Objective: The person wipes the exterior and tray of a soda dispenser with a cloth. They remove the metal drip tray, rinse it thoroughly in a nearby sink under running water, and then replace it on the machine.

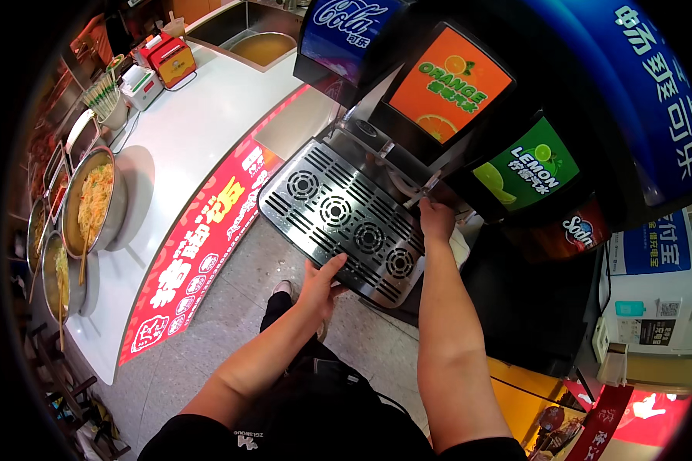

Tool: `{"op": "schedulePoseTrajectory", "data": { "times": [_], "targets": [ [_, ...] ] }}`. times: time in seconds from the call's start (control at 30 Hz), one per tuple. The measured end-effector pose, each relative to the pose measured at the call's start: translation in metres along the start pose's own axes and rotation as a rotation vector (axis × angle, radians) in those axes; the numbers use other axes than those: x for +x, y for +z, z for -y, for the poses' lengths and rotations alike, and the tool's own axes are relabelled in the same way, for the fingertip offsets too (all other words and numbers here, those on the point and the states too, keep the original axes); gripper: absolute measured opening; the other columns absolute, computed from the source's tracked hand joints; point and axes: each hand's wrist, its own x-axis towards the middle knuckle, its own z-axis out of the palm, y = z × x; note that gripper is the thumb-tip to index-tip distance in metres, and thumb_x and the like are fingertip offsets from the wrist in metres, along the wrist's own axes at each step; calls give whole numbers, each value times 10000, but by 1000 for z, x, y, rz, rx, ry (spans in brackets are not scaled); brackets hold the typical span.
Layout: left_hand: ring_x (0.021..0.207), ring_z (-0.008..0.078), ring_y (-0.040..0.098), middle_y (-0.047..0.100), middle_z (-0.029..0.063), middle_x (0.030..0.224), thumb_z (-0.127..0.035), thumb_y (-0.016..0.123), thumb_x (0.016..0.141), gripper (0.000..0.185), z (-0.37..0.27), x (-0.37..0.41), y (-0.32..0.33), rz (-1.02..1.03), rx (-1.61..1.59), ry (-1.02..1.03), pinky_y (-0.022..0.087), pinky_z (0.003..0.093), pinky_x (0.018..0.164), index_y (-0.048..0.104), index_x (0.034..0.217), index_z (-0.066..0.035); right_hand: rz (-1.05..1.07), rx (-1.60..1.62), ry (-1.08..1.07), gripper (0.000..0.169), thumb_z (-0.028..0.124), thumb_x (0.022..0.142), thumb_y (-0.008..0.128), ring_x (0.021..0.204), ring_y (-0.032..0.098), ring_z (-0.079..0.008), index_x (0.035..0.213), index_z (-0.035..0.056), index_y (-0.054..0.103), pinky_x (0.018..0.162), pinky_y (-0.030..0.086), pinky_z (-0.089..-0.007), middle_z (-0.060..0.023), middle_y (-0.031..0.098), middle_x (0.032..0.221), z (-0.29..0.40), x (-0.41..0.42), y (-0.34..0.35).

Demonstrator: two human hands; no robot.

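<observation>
A soda fountain with lit flavour panels stands before me, and its slotted stainless-steel drip tray [352,219] juts out below the nozzles, tilted in view. My left hand [323,282] grips the tray's near edge, thumb on the metal top and fingers underneath. Beside the tray's right end, my right hand [437,220] reaches in under the dispenser, close to a clear nozzle [431,181] and a pale tube [402,187]. Its fingertips are partly hidden, so what they hold cannot be told. A white cloth [458,248] lies behind my right wrist.
On the left, a white counter [190,121] with a red printed front holds a steel bowl of shredded food [95,201], other bowls with chopsticks, a straw holder [114,109] and a red dispenser box [170,60]. A sink [265,46] is set in its far end.
</observation>
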Motion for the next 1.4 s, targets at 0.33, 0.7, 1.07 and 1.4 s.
{"op": "schedulePoseTrajectory", "data": {
  "times": [0.33,0.7,1.07,1.4],
  "targets": [
    [1028,252,583,568,52,1154,-329,719,792,561,-1,-2,5,-32,51,2,503,514,795,380,1202,-151,-69,285,-29,311,278,813,652,610,528,-138,738,-23,671,598,429,-311,-59,610,658,-78,35,55],
    [1027,245,579,569,65,1163,-329,706,801,551,-4,-5,17,-67,65,2,501,462,766,375,1197,-136,-23,23,-72,352,359,796,646,744,657,-263,778,11,696,714,487,-361,-140,681,764,-1,3,-8],
    [967,226,584,559,61,1126,-319,749,760,642,-3,5,20,-54,19,24,477,437,733,331,1211,-134,27,73,-276,178,106,811,601,827,637,-321,954,43,684,781,498,-373,-128,666,915,12,-29,-48],
    [997,286,593,568,97,1152,-317,722,789,595,-10,-3,31,-39,50,26,505,502,769,366,1226,-130,203,-36,-477,332,-62,746,515,998,560,-321,1006,66,677,897,459,-372,-113,623,1016,20,-32,-56]
  ]
}}
